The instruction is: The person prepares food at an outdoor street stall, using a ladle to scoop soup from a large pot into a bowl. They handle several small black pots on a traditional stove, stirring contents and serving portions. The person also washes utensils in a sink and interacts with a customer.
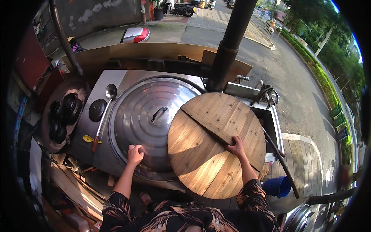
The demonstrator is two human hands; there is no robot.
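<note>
A round wooden lid [200, 150] made of planks overlaps the right part of a large domed metal lid [136, 104]. My right hand [237, 147] grips the raised wooden bar [207, 124] that crosses the wooden lid. Over the lower left of the metal lid is my left hand [135, 154], holding nothing, with its fingers curled and apart. Whether it touches the metal cannot be told. A black loop handle [159, 114] stands in the middle of the metal lid. The metal lid sits on a steel-topped stove [116, 76].
Left of the lid lie a long-handled ladle [104, 119], a dark round lid [98, 110] and a yellow spoon [90, 139]. Black pots [68, 107] fill a pan further left. A black stovepipe [227, 49] rises behind. At right are a metal sink [268, 121] and a blue bucket [276, 186].
</note>
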